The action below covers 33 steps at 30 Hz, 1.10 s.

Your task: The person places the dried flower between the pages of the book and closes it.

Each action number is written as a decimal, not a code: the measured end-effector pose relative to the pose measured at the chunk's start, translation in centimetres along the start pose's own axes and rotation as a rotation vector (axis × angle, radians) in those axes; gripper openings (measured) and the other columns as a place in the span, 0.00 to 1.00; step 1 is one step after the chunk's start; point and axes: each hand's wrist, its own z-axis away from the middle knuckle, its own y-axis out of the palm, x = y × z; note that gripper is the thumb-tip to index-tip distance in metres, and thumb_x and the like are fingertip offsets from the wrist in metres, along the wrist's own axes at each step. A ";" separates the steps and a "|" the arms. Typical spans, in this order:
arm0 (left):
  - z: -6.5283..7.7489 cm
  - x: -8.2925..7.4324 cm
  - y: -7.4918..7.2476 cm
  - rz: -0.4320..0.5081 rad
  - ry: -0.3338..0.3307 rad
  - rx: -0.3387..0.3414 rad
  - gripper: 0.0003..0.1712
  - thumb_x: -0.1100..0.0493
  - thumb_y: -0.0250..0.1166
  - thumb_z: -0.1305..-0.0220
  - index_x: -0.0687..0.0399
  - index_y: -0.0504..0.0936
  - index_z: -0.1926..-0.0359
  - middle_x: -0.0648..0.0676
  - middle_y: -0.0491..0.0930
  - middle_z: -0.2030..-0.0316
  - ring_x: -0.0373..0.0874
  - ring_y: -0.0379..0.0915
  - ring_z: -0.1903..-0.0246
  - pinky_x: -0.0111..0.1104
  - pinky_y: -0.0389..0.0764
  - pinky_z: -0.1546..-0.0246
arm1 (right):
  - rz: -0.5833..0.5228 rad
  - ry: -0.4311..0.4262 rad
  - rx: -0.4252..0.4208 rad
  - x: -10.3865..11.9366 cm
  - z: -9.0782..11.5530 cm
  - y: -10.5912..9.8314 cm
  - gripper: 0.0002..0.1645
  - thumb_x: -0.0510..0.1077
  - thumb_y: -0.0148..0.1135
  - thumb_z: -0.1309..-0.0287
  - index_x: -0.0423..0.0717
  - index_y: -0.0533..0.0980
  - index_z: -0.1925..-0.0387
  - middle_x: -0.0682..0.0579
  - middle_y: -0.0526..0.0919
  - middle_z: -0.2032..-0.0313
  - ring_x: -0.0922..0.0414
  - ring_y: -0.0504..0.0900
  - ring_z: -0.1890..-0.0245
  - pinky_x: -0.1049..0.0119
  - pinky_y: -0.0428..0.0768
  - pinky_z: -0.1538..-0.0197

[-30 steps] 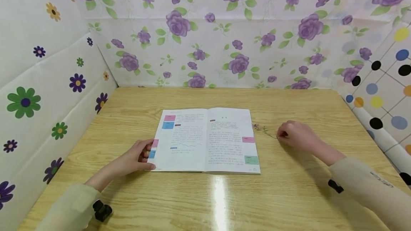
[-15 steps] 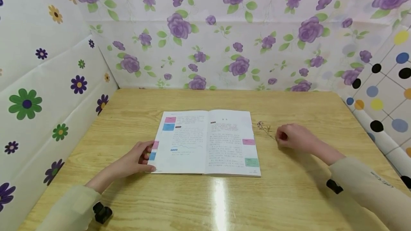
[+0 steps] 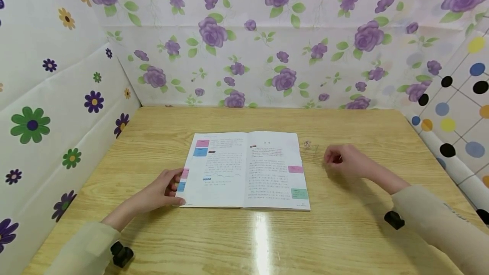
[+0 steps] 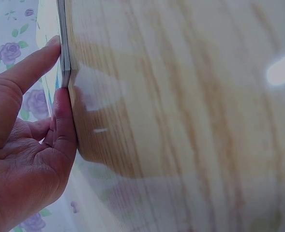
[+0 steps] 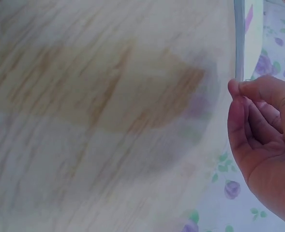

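An open book (image 3: 244,171) lies flat on the wooden table, showing printed text with pink, blue and green blocks. My left hand (image 3: 164,190) holds its lower left edge. In the left wrist view, the thumb (image 4: 40,63) lies over the page side and the other fingers curl at the edge of the book. To the right of the book, my right hand (image 3: 345,162) pinches the thin stem of a small flower sprig between thumb and fingertips. The sprig's purple blossom (image 3: 307,144) is blurred and sits just beside the right page. In the right wrist view the stem is barely visible.
The wooden table (image 3: 244,241) reaches back to a floral-print cloth wall (image 3: 244,54). Patterned cloth also stands on the left (image 3: 68,109) and right sides. A black wrist camera hangs below each sleeve.
My right hand has shifted slightly left, turning the sprig so its blossom end has swung a little and now blurs. The left hand and the book stay in place.
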 end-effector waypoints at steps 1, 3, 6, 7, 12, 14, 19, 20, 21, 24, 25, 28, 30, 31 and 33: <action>0.0 0.0 0.0 0.001 -0.001 0.001 0.53 0.49 0.71 0.40 0.64 0.51 0.25 0.60 0.60 0.49 0.50 0.59 0.52 0.27 0.66 0.59 | 0.007 0.000 -0.014 0.0 0.0 -0.2 0.06 0.34 0.62 0.40 0.47 0.81 0.66 0.55 0.84 0.70 0.65 0.77 0.72 0.70 0.76 0.67; 0.0 0.0 0.0 0.001 -0.005 0.000 0.53 0.49 0.71 0.40 0.64 0.51 0.25 0.60 0.60 0.48 0.50 0.59 0.52 0.27 0.66 0.59 | 0.015 -0.006 -0.035 0.1 0.0 -0.5 0.07 0.34 0.63 0.39 0.47 0.83 0.64 0.53 0.86 0.68 0.65 0.79 0.71 0.70 0.78 0.66; 0.0 0.0 0.0 -0.003 -0.009 -0.001 0.53 0.49 0.71 0.40 0.64 0.51 0.25 0.60 0.60 0.48 0.50 0.59 0.52 0.27 0.66 0.59 | 0.004 -0.021 -0.062 0.4 -0.1 -0.9 0.08 0.34 0.63 0.38 0.45 0.85 0.62 0.49 0.88 0.65 0.61 0.82 0.70 0.70 0.79 0.66; 0.0 0.0 0.0 -0.004 -0.009 -0.002 0.53 0.49 0.71 0.41 0.64 0.51 0.25 0.60 0.60 0.48 0.50 0.60 0.52 0.27 0.66 0.59 | -0.006 -0.018 -0.068 0.5 -0.2 -1.0 0.08 0.34 0.63 0.38 0.45 0.85 0.61 0.48 0.88 0.64 0.59 0.82 0.70 0.70 0.79 0.66; 0.0 0.1 0.0 -0.004 -0.007 -0.002 0.53 0.49 0.72 0.41 0.64 0.51 0.25 0.60 0.60 0.49 0.49 0.59 0.53 0.27 0.66 0.59 | -0.050 0.024 -0.091 1.2 -0.7 -1.2 0.09 0.37 0.60 0.34 0.45 0.85 0.57 0.46 0.88 0.60 0.50 0.85 0.65 0.69 0.79 0.65; -0.1 0.1 0.0 -0.001 -0.008 -0.002 0.53 0.49 0.72 0.41 0.64 0.51 0.25 0.60 0.60 0.49 0.50 0.60 0.53 0.27 0.66 0.59 | -0.057 0.039 -0.090 1.5 -1.0 -1.2 0.10 0.38 0.60 0.34 0.46 0.85 0.56 0.46 0.88 0.58 0.49 0.85 0.64 0.69 0.79 0.65; -0.1 0.2 0.1 -0.002 -0.011 0.000 0.53 0.49 0.71 0.40 0.63 0.51 0.25 0.60 0.60 0.49 0.49 0.59 0.53 0.27 0.66 0.59 | -0.077 0.052 -0.063 2.5 -1.9 -0.8 0.10 0.40 0.60 0.33 0.46 0.85 0.55 0.46 0.88 0.57 0.49 0.84 0.61 0.67 0.78 0.65; -0.1 0.2 0.1 -0.004 -0.011 -0.001 0.53 0.49 0.71 0.40 0.63 0.51 0.25 0.60 0.60 0.48 0.49 0.59 0.52 0.27 0.66 0.59 | -0.080 0.049 -0.060 2.7 -2.2 -0.7 0.10 0.39 0.60 0.33 0.46 0.85 0.55 0.46 0.88 0.57 0.49 0.84 0.61 0.68 0.78 0.65; -0.1 0.2 0.1 -0.002 -0.012 -0.001 0.53 0.48 0.71 0.40 0.63 0.51 0.25 0.60 0.60 0.48 0.50 0.59 0.52 0.27 0.66 0.59 | -0.081 0.039 -0.058 2.9 -2.4 -0.6 0.10 0.39 0.60 0.34 0.45 0.85 0.55 0.45 0.88 0.57 0.50 0.84 0.61 0.68 0.78 0.65; 0.0 0.2 0.1 0.001 -0.011 -0.004 0.53 0.48 0.71 0.40 0.63 0.51 0.25 0.60 0.60 0.48 0.50 0.59 0.51 0.27 0.66 0.59 | -0.078 0.011 -0.063 3.5 -3.3 -0.1 0.10 0.38 0.61 0.35 0.45 0.86 0.56 0.45 0.88 0.58 0.53 0.83 0.63 0.69 0.78 0.64; 0.0 0.2 0.1 0.001 -0.009 -0.004 0.53 0.49 0.71 0.40 0.63 0.51 0.25 0.60 0.60 0.48 0.50 0.59 0.51 0.27 0.66 0.59 | -0.076 0.003 -0.064 3.6 -3.6 0.1 0.09 0.38 0.62 0.35 0.45 0.86 0.57 0.45 0.88 0.58 0.54 0.83 0.64 0.69 0.77 0.64; 0.0 0.2 0.1 0.004 -0.003 -0.002 0.53 0.49 0.72 0.40 0.64 0.51 0.25 0.60 0.60 0.48 0.50 0.59 0.51 0.27 0.66 0.59 | -0.072 -0.016 -0.066 4.4 -4.4 0.5 0.09 0.37 0.63 0.37 0.44 0.86 0.58 0.46 0.88 0.59 0.57 0.81 0.65 0.70 0.77 0.63; 0.0 0.3 0.1 0.004 0.000 -0.001 0.53 0.50 0.72 0.40 0.64 0.51 0.25 0.60 0.60 0.48 0.50 0.59 0.52 0.27 0.66 0.59 | -0.071 -0.023 -0.059 4.9 -4.9 0.8 0.08 0.37 0.63 0.37 0.45 0.86 0.59 0.47 0.88 0.59 0.59 0.80 0.65 0.70 0.76 0.63; 0.0 0.3 0.1 0.003 -0.001 -0.002 0.53 0.49 0.72 0.40 0.64 0.51 0.25 0.60 0.60 0.48 0.50 0.59 0.52 0.27 0.66 0.59 | -0.074 -0.027 -0.054 5.1 -5.2 1.0 0.08 0.36 0.63 0.37 0.44 0.86 0.59 0.47 0.88 0.59 0.59 0.80 0.66 0.71 0.76 0.63; 0.0 0.4 0.1 0.002 0.000 -0.002 0.53 0.49 0.72 0.40 0.63 0.51 0.25 0.60 0.60 0.48 0.50 0.59 0.52 0.27 0.67 0.59 | -0.076 -0.043 -0.041 5.6 -5.6 1.3 0.08 0.36 0.63 0.37 0.43 0.86 0.60 0.47 0.88 0.60 0.59 0.80 0.66 0.71 0.76 0.63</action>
